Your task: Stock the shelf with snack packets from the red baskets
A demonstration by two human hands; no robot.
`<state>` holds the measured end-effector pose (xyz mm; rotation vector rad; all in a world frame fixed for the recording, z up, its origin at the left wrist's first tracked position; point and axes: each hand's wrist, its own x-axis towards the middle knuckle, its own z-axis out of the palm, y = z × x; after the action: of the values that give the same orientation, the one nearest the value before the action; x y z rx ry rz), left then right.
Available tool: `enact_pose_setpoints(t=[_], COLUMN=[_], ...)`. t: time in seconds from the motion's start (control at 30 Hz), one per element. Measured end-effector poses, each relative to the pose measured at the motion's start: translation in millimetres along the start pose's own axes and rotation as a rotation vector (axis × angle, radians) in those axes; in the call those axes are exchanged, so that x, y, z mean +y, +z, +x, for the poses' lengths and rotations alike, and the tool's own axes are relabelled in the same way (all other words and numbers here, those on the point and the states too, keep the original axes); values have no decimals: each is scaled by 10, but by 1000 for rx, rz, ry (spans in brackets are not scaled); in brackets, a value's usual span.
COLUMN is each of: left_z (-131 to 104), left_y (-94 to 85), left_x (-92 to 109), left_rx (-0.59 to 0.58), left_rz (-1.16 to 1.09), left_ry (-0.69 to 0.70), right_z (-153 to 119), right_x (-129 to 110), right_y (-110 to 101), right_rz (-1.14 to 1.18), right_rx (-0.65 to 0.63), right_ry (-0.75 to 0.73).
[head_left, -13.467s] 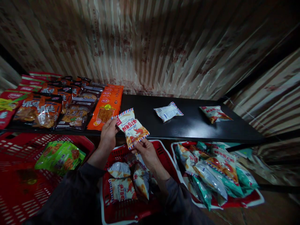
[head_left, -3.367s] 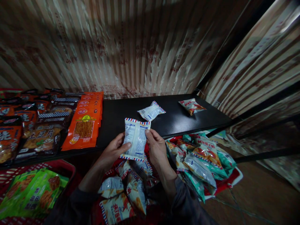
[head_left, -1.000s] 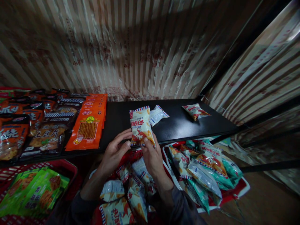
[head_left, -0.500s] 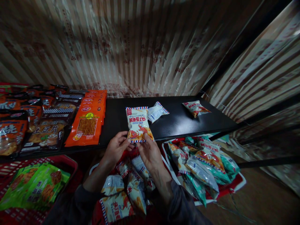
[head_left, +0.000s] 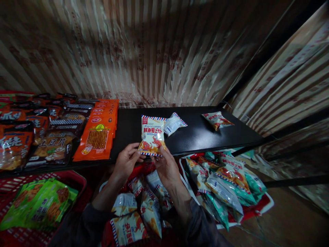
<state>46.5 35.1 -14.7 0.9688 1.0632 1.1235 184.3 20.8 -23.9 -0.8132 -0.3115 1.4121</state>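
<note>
A white and orange snack bag with a red and blue striped edge stands upright, printed front towards me, over the front part of the black shelf. My left hand pinches its lower left corner. At its lower right, my right hand grips the bottom edge between thumb and fingers. Just behind lies a silvery white bag on the shelf, and a similar red and white bag rests farther right. Below my hands, a basket holds several more of these bags.
Orange packets and dark packets line the shelf's left. Beneath stands a red basket with green packets. At the right, another basket holds white and teal bags. A dark metal bar crosses the right side.
The held bag has turned slightly and stands straighter, still in both hands. The whole view has shifted a little, so the shelf and baskets appear slightly farther right.
</note>
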Motion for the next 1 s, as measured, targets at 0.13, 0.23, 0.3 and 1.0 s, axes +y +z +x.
enact_pose_setpoints(t=[0.13, 0.23, 0.3, 1.0], left_z=[17, 24, 26, 66], left_y=[-16, -34, -45, -81], left_x=[7, -1, -12, -22], left_rx=[12, 21, 11, 54], left_rz=[47, 73, 89, 9], left_ry=[37, 47, 44, -72], right_z=[7, 22, 35, 24], right_x=[-12, -15, -10, 99], right_y=[8, 16, 15, 26], right_rz=[-15, -38, -53, -94], right_rx=[-13, -14, -11, -45], right_ry=[-24, -30, -31, 45])
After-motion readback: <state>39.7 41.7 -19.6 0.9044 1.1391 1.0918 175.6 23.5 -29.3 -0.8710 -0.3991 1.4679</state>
